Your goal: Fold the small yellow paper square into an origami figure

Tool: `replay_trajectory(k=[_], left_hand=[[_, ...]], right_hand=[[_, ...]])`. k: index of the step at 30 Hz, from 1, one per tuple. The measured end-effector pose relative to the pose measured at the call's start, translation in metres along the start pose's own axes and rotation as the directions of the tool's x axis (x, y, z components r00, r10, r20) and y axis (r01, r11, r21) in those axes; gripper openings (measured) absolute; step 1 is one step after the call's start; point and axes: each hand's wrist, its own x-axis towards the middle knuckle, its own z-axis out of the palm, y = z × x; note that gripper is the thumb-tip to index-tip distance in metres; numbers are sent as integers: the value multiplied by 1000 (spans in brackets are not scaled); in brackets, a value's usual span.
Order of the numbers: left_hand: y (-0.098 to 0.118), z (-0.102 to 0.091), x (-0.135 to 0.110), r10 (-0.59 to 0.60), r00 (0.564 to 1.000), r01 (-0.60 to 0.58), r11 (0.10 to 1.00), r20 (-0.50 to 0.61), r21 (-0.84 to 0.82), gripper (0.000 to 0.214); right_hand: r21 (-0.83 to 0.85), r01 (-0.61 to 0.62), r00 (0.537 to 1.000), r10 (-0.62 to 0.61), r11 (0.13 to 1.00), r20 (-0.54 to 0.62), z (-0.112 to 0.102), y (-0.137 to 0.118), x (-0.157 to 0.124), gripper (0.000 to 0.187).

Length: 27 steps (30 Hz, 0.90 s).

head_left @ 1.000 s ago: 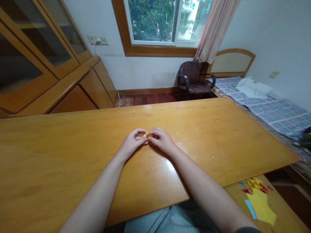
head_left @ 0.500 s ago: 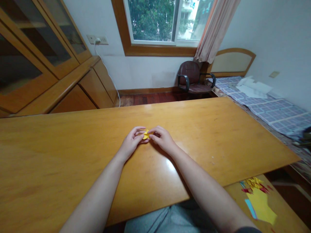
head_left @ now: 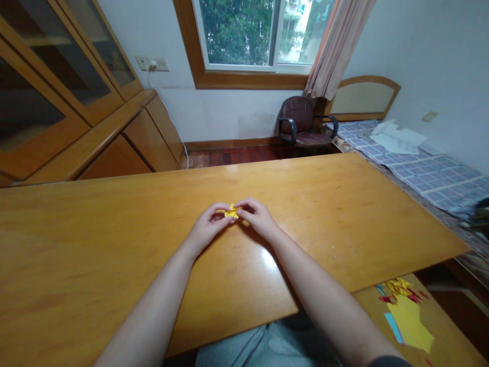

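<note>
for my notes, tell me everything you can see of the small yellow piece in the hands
The small yellow piece looks like folded paper, with a narrow tab at its far side. The left hand and the right hand hold it between them, over the wooden table; whether it touches the surface cannot be told. The hands hide part of it, and it is too small to make out each fold.

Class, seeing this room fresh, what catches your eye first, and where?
Probably the small yellow piece held between the left hand and the right hand, over the wooden table. Next might come the bright window at the top, then the yellow sheet at lower right.
</note>
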Motion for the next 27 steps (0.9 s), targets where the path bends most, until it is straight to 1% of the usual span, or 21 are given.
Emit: replay_trajectory(k=[3, 5, 8, 10, 16, 18, 21, 27], left_hand=[[-3, 0, 0, 8, 1000, -8, 999, 6, -34, 27], [-4, 0, 1, 12, 1000, -12, 999, 10, -49, 26], [-4, 1, 1, 13, 1000, -13, 999, 7, -34, 23], [-4, 0, 1, 12, 1000, -11, 1000, 6, -17, 23], [-4, 0, 2, 3, 999, -2, 999, 33, -44, 24], [-3, 0, 1, 11, 999, -10, 1000, 38, -25, 26], [-2, 1, 1, 37, 999, -37, 999, 21, 16, 25], [-3, 2, 0, 42, 999, -42, 999, 11, 13, 21]], right_hand=[[-7, 10, 1000, -10, 1000, 12, 0, -2, -1, 15], [-34, 44, 999, -43, 998, 13, 0, -3, -2, 14], [-84, 111, 993, -108, 990, 38, 0, -4, -2, 9], [-108, 134, 990, -128, 985, 58, 0, -5, -2, 8], [-133, 135, 990, -127, 982, 66, -1, -7, -1, 11], [-143, 134, 990, -126, 981, 62, -1, -8, -1, 12], [-141, 129, 991, -123, 982, 51, -2, -9, -1, 13], [-103, 131, 991, -127, 986, 48, -2, -6, -1, 14]])
